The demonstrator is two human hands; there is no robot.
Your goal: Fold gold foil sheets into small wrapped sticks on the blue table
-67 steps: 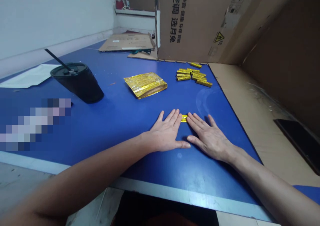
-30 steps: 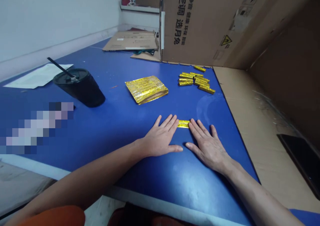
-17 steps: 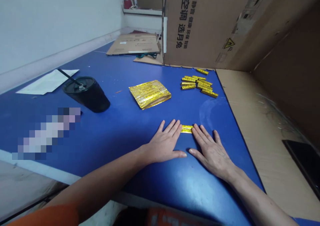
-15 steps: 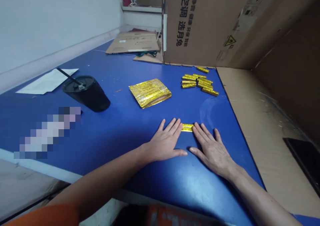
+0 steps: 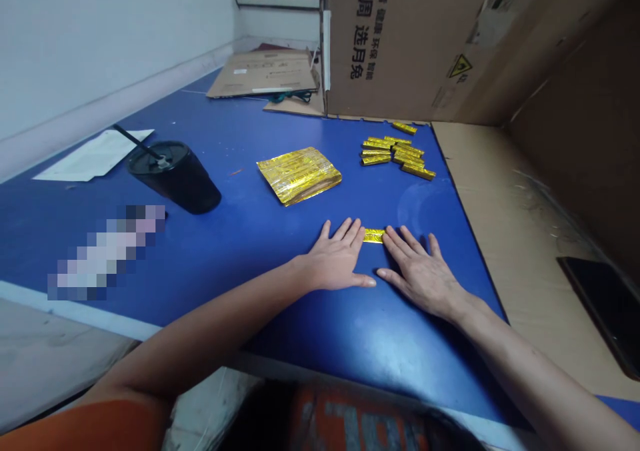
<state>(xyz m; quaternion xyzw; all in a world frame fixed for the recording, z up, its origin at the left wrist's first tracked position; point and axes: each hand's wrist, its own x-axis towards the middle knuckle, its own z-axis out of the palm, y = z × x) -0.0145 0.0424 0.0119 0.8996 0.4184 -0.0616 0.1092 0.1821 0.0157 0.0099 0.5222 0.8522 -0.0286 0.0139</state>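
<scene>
On the blue desk (image 5: 300, 334), the person's left hand (image 5: 340, 259) and right hand (image 5: 420, 274) lay flat and palm down, with a small gold foil strip (image 5: 374, 236) between their fingertips. The fingers (image 5: 345, 232) of both hands were spread wide open and gripped nothing; the right forefinger touched the strip's end, while the left fingers sat just beside it. Farther along the desk lay one flat stack of gold foil (image 5: 299, 175) and, to its right, a loose pile of about eight gold foil sticks (image 5: 395, 153), with one more lying just apart near the desk's far edge. To the left stood one black cup (image 5: 175, 178) with a black straw (image 5: 131, 138), near one white paper sheet (image 5: 95, 156) and a pixelated, unreadable patch (image 5: 107, 251). A cardboard box (image 5: 400, 44) rose beyond the desk, printed with Chinese characters including 空调 and carrying a yellow warning triangle (image 5: 460, 66). A flattened cardboard sheet (image 5: 265, 72) lay behind the desk, and one black slab (image 5: 597, 308) rested on cardboard (image 5: 505, 238) to the right.
</scene>
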